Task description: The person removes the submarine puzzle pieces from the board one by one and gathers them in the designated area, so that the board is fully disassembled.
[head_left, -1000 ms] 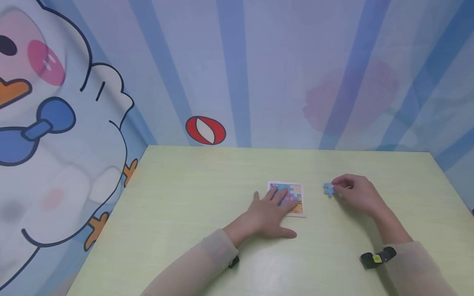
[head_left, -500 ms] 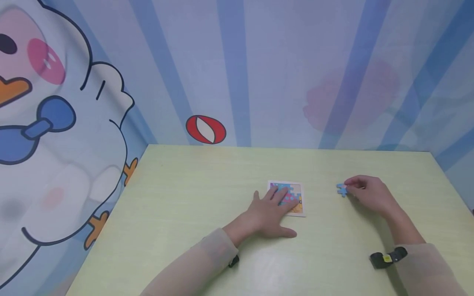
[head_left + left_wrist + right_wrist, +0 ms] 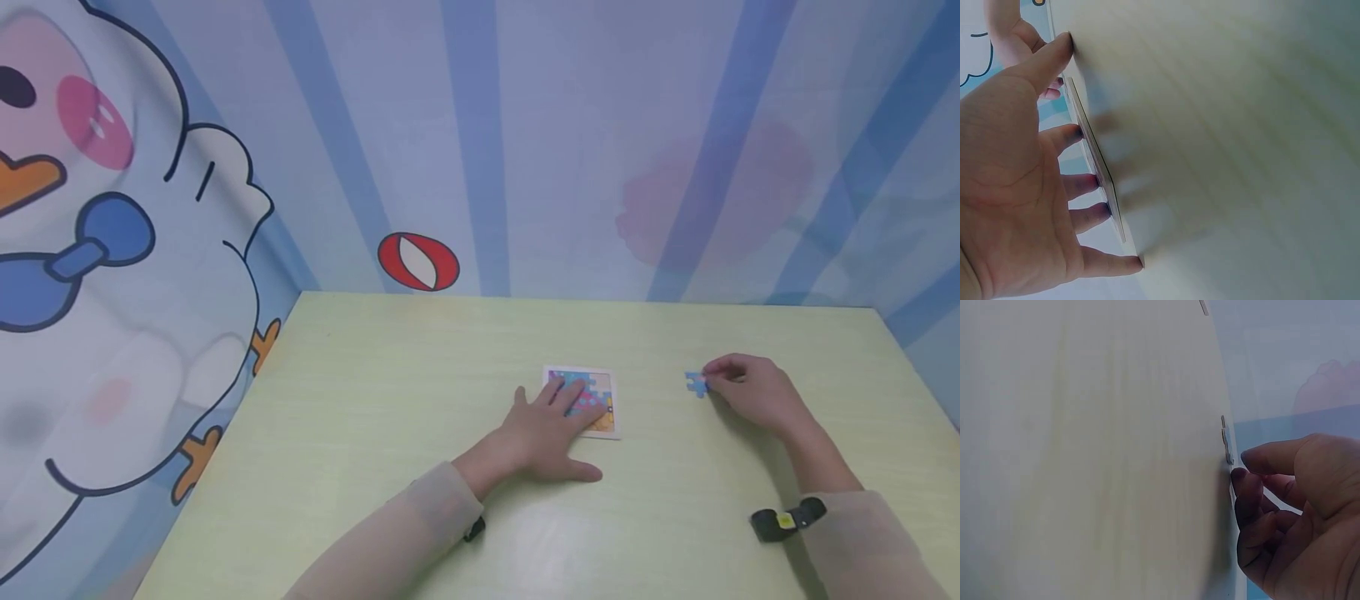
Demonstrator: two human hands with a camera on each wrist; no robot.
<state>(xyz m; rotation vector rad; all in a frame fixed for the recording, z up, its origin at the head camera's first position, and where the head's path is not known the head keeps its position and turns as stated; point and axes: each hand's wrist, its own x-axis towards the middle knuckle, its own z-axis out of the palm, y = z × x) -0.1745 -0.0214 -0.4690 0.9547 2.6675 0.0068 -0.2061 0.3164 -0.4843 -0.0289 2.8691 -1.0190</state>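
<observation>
A small square jigsaw puzzle in a pale frame [image 3: 616, 421] lies mid-table, its picture blue, pink and orange. My left hand [image 3: 543, 437] rests spread over it. In the left wrist view, fingertips of that hand [image 3: 1019, 181] touch the puzzle's thin board [image 3: 1107, 181], while the thumb and little finger reach the table beside it. To the right, my right hand [image 3: 753, 392] pinches the right edge of a light blue puzzle piece [image 3: 695, 383] between thumb and forefinger, low over the tabletop. The right wrist view shows the piece [image 3: 1227, 444] edge-on by the fingertips.
The pale yellow-green table [image 3: 375, 400] meets a blue striped backdrop [image 3: 555, 150] along its far edge. A large printed bird [image 3: 150, 350] covers the left wall. Dark straps show at both cuffs, the right strap [image 3: 787, 521] more plainly.
My right hand has slid rightward with the blue puzzle piece, away from the framed puzzle, and has nearly stopped over the last half second. The left hand has stayed in place.
</observation>
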